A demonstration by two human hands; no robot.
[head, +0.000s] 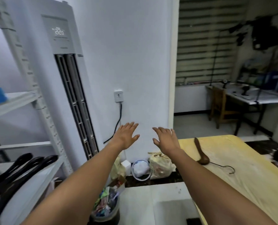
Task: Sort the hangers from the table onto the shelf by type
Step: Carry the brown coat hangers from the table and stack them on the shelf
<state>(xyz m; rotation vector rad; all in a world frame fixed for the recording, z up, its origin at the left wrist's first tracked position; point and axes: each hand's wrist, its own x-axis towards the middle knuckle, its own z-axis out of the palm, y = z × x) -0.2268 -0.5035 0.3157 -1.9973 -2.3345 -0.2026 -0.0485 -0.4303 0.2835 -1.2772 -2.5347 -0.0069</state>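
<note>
Wooden hanger (pixel 201 153) lies on cloth-covered table (pixel 249 168).

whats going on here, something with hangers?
A person is sorting hangers between a table and a shelf. At this moment both hands, the left hand and the right hand, are stretched out in front, open, holding nothing. Several black hangers lie on the shelf at the left. One brown wooden hanger lies untouched on the yellow-covered table at the right.
</note>
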